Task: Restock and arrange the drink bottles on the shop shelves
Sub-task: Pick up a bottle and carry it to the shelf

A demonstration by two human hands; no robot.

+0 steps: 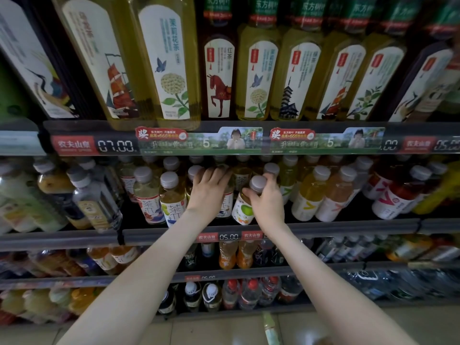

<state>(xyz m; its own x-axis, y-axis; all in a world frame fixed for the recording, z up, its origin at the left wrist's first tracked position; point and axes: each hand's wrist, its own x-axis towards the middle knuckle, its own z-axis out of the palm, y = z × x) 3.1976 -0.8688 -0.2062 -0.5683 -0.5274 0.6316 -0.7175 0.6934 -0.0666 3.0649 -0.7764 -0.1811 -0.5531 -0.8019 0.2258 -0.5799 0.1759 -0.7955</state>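
Both my hands reach into the middle shelf (pixel 323 226) among small tea bottles with grey caps. My right hand (pixel 267 197) grips the neck of a tea bottle (pixel 242 211) with a green-apple label, its grey cap showing between my fingers. My left hand (pixel 210 188) lies over the top of the neighbouring tea bottle (pixel 225 207), fingers reaching past it towards the bottles behind; that bottle's cap is hidden. Two more tea bottles (pixel 171 202) stand just left of my left hand.
Tall tea bottles (pixel 171 63) fill the shelf above, behind a price rail (pixel 117 145). Pale vitamin drink bottles (pixel 311 195) stand to the right, water and juice bottles (pixel 94 197) to the left. Lower shelves hold more drinks. A bottle (pixel 271 328) lies on the floor below.
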